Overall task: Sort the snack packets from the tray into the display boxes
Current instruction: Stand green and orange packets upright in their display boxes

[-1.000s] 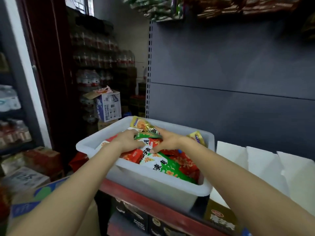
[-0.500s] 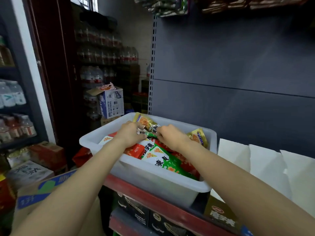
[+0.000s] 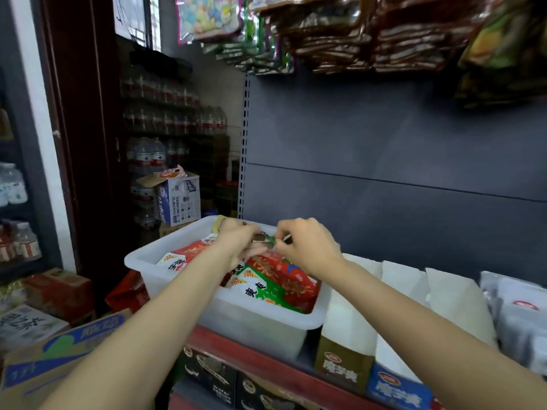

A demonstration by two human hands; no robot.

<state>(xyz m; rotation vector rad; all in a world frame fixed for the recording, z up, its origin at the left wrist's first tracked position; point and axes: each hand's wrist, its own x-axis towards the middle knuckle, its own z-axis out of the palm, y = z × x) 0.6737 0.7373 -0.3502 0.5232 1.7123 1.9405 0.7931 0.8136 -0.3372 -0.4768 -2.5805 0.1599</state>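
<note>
Both hands are over the far half of the white tray (image 3: 165, 258), meeting above the packet pile. Left hand (image 3: 236, 242) has fingers curled around a small packet (image 3: 268, 238) (green edge and a dark brown bit show between the two hands, rest hidden). Right hand (image 3: 306, 247) pinches the same packet from the other side, thumb and forefinger closed on its end. So the packet sits right between the two grips, lifted just above the pile, not lying in it.

Tray stands on the red shelf edge (image 3: 266, 365), left of the display boxes. Inside it: red packets (image 3: 284, 279) with green-and-white ones (image 3: 260, 291) on top near the front right, one white-and-red packet (image 3: 174, 260) against the left wall, a yellow packet (image 3: 219, 224) at the back rim just beside the left hand.

Display boxes (image 3: 355, 335) are just right of the tray, touching or nearly touching its right wall (can't tell which). White flaps up, an olive front and a blue front (image 3: 396, 389) visible. Can't see into them from this angle.

Above: hanging snack bags (image 3: 340, 34), blurred. Left background: stacked bottled water (image 3: 148, 155) and an open carton (image 3: 177, 196). More cartons (image 3: 59, 362) low at the left.
</note>
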